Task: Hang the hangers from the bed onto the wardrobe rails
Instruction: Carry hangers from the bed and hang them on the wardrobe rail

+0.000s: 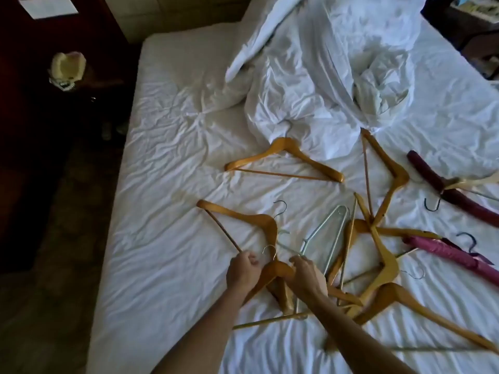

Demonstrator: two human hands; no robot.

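Several wooden hangers lie scattered on the white bed. My left hand and my right hand both curl round one wooden hanger, one on each shoulder, its metal hook pointing away from me. Another wooden hanger lies just beyond my left hand. A pale wire hanger lies by my right fingertips. More wooden hangers are piled to the right, and one wooden hanger lies alone further up. Padded purple hangers lie at the right edge. No wardrobe rail is in view.
A crumpled white duvet covers the far half of the bed. Dark furniture with a pale object on it stands left of the bed, over a dim patterned floor. More dark furniture stands at the top right.
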